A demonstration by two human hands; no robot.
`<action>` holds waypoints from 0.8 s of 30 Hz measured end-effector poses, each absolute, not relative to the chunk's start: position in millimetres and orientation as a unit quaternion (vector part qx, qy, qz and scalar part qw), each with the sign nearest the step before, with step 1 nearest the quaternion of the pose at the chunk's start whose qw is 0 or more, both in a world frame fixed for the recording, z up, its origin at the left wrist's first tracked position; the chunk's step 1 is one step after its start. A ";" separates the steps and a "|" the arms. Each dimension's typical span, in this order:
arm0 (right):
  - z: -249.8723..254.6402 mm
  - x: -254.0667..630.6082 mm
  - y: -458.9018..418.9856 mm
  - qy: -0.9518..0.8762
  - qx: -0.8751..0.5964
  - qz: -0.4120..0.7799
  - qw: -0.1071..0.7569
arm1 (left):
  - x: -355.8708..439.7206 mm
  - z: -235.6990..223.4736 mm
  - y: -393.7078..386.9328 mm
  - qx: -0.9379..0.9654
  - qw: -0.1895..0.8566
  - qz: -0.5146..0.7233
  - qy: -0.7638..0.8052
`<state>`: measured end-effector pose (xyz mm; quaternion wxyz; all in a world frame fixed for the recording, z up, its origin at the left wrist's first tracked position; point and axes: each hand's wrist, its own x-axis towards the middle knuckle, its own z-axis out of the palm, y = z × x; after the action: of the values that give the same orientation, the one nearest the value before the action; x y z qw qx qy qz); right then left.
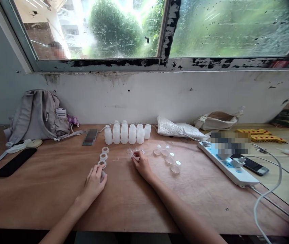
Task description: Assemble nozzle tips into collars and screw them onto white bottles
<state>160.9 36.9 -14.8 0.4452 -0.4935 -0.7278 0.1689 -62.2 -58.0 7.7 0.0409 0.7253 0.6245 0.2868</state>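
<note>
My left hand point(95, 181) rests on the wooden table point(124, 200) with its fingers curled over a white ring point(103, 175), at the near end of a short row of white rings point(103, 156). My right hand point(141, 164) pinches a small clear part point(134, 154) among a few clear pieces. Behind them stand several small white bottles point(126, 133) in a cluster. Several clear round caps point(169, 158) lie to the right of my right hand.
A grey backpack point(36, 115) leans at the back left, with a black phone point(14, 162) in front of it. A white plastic bag point(178, 128), a beige pouch point(217, 120), a white power strip point(227, 164) with cables and yellow parts point(261, 135) lie to the right.
</note>
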 end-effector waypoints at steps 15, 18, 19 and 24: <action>-5.9 167.4 26.7 -0.719 -0.427 0.107 0.537 | 44.4 5.1 31.6 0.447 0.518 0.583 0.439; -9.5 163.3 25.1 -0.755 -0.395 0.115 0.511 | 48.3 -1.7 28.2 0.380 0.576 0.592 0.417; -10.4 161.7 23.8 -0.768 -0.385 0.119 0.498 | 47.6 -2.9 26.3 0.365 0.590 0.591 0.411; -12.0 156.8 15.0 -0.805 -0.344 0.150 0.460 | 39.9 -3.7 19.3 0.323 0.633 0.593 0.379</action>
<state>156.8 15.0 -12.0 0.4599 -0.3439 -0.8049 0.1496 39.9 19.3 -3.7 0.6329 0.3234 0.3792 0.5925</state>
